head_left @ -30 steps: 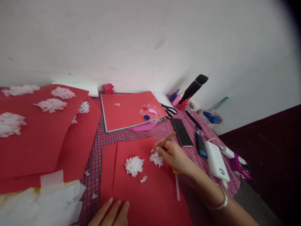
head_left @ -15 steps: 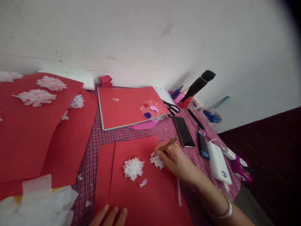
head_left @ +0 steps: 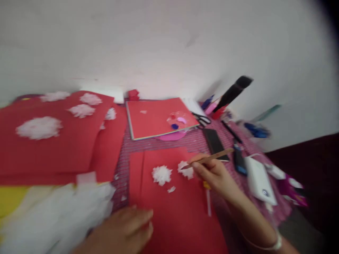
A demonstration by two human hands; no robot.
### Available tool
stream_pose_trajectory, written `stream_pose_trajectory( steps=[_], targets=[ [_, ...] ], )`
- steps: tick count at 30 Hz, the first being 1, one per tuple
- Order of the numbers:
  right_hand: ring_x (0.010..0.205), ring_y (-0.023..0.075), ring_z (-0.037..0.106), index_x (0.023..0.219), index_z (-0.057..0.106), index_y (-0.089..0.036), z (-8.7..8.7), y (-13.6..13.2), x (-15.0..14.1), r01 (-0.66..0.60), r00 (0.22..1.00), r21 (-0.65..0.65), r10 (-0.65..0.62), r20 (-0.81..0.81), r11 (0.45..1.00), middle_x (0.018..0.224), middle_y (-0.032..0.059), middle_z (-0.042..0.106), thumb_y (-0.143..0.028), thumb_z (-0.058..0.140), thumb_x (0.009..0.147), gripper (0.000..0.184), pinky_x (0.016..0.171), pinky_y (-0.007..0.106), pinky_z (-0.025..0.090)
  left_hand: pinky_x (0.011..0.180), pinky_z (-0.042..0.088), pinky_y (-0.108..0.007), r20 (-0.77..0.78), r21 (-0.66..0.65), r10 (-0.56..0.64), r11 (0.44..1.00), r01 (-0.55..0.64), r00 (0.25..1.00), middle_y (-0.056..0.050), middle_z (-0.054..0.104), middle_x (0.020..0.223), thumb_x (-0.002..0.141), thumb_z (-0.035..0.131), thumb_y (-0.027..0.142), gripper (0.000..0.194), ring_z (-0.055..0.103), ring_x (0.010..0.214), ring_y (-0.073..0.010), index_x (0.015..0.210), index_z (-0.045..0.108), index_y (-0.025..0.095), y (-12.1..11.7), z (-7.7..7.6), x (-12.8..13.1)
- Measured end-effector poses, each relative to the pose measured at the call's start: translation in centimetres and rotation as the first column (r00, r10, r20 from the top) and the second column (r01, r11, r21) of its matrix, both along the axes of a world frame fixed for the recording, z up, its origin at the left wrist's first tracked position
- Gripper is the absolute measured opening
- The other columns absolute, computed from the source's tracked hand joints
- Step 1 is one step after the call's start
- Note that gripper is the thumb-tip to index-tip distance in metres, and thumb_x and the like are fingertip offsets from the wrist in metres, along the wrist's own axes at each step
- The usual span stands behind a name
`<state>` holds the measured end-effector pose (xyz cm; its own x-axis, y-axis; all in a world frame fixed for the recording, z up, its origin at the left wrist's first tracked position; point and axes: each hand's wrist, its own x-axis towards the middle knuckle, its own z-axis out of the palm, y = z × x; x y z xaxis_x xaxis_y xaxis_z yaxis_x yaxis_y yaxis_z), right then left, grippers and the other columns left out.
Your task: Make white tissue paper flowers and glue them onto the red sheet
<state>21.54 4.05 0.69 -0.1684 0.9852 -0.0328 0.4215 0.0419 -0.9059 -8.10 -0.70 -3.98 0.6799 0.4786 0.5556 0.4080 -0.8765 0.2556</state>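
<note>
One brown stick [head_left: 217,155] is grasped in the right hand [head_left: 217,178], its tip at the smaller white tuft [head_left: 186,173] on the far right of the red sheet [head_left: 177,215]. Remotely, I see the left hand [head_left: 122,227], blurred, its grip released, at the sheet's near left.

I see bare right hand [head_left: 215,176], forearm [head_left: 247,213] with thin whitish bangle [head_left: 278,242]; left hand [head_left: 123,227] bare, blurred.

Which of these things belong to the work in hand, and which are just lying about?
Apparently in use:
brown stick in the right hand
red sheet below it
its two white tufts

Apparently just lying about:
phone
white power bank
black pen
</note>
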Motion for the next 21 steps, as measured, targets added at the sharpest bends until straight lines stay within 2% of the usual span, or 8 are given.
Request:
stream_pose_trajectory(
  steps=[1, 3, 6, 10, 15, 17, 20, 21],
  targets=[
    [0.048, 0.0087, 0.042, 0.088, 0.062, -0.018, -0.4, -0.6, -0.4, 0.01, 0.997, -0.035, -0.012, -0.073, 0.999, 0.062, -0.001, 0.051, -0.034, 0.051, 0.087, 0.019, 0.045, 0.022, 0.035, 0.077, 0.053, -0.019, -0.032, -0.105, 0.072, 0.992, -0.075, 0.997, -0.001, 0.071, 0.099, 0.086, 0.045, 0.023, 0.024, 0.065, 0.089, -0.0122, 0.1, 0.065, 0.023, 0.4, 1.9, -1.5],
    [0.051, 0.0109, 0.047, 0.087, 0.062, -0.021, -1.2, -1.8, -1.4, 0.026, 0.976, -0.086, -0.044, -0.211, 0.996, 0.062, -0.0004, 0.053, -0.034, 0.054, 0.086, 0.015, 0.048, 0.024, 0.04, 0.073, 0.054, -0.021, -0.082, -0.283, 0.279, 0.914, -0.291, 0.957, -0.002, 0.07, 0.093, 0.084, 0.051, 0.02, 0.019, 0.065, 0.087, -0.0139, 0.098, 0.063, 0.023, 0.4, 5.4, -4.6],
    [0.052, 0.0127, 0.052, 0.082, 0.063, -0.023, -2.3, -3.3, -3.1, -0.101, 0.953, -0.252, 0.02, -0.304, 0.963, 0.063, 0.0012, 0.056, -0.035, 0.053, 0.087, 0.017, 0.052, 0.027, 0.046, 0.062, 0.055, -0.021, -0.121, -0.397, 0.48, 0.779, -0.485, 0.869, -0.001, 0.069, 0.083, 0.083, 0.054, 0.02, 0.011, 0.066, 0.075, -0.0134, 0.09, 0.063, 0.022, -2.0, 8.2, -8.5],
    [0.05, 0.0143, 0.054, 0.086, 0.066, -0.024, -2.9, -4.3, -5.0, -0.344, 0.913, -0.352, 0.223, -0.342, 0.87, 0.062, 0.0033, 0.058, -0.045, 0.05, 0.085, 0.027, 0.049, 0.028, 0.048, 0.065, 0.055, -0.021, -0.243, -0.369, 0.568, 0.695, -0.616, 0.786, -0.001, 0.068, 0.082, 0.082, 0.055, 0.016, 0.011, 0.066, 0.075, -0.0125, 0.087, 0.062, 0.021, -7.4, 7.0, -9.9],
    [0.048, 0.0148, 0.052, 0.085, 0.067, -0.025, -3.5, -4.4, -5.5, -0.336, 0.919, -0.363, 0.218, -0.329, 0.869, 0.06, 0.005, 0.059, -0.048, 0.051, 0.083, 0.028, 0.047, 0.028, 0.048, 0.084, 0.053, -0.034, -0.343, -0.066, 0.566, 0.781, -0.621, 0.749, -0.003, 0.068, 0.096, 0.079, 0.056, 0.008, 0.023, 0.063, 0.093, -0.0166, 0.097, 0.063, 0.021, -11.6, 4.5, -9.1],
    [0.049, 0.015, 0.052, 0.086, 0.067, -0.027, -4.1, -4.5, -5.1, -0.324, 0.922, -0.364, 0.205, -0.329, 0.873, 0.06, 0.0053, 0.059, -0.047, 0.051, 0.084, 0.026, 0.047, 0.028, 0.047, 0.085, 0.052, -0.036, -0.327, -0.003, 0.635, 0.74, -0.672, 0.7, -0.003, 0.067, 0.095, 0.078, 0.057, 0.007, 0.024, 0.062, 0.093, -0.0177, 0.097, 0.062, 0.021, -12.6, 4.6, -9.5],
    [0.051, 0.0155, 0.052, 0.09, 0.067, -0.029, -5.4, -4.8, -4.2, -0.31, 0.926, -0.368, 0.191, -0.324, 0.877, 0.063, 0.0071, 0.06, -0.046, 0.053, 0.083, 0.023, 0.05, 0.03, 0.046, 0.075, 0.054, -0.031, -0.297, -0.015, 0.743, 0.625, -0.781, 0.6, -0.004, 0.065, 0.089, 0.079, 0.057, 0.009, 0.017, 0.062, 0.086, -0.0164, 0.092, 0.061, 0.019, -14.1, 5.1, -10.4],
    [0.051, 0.0157, 0.052, 0.09, 0.067, -0.03, -5.9, -4.8, -3.9, -0.304, 0.928, -0.374, 0.183, -0.326, 0.876, 0.063, 0.0076, 0.06, -0.046, 0.053, 0.083, 0.023, 0.05, 0.031, 0.046, 0.074, 0.054, -0.03, -0.302, -0.015, 0.746, 0.618, -0.786, 0.593, -0.005, 0.065, 0.09, 0.079, 0.057, 0.009, 0.016, 0.062, 0.085, -0.0161, 0.092, 0.061, 0.018, -14.5, 5.1, -10.5]
  ],
)
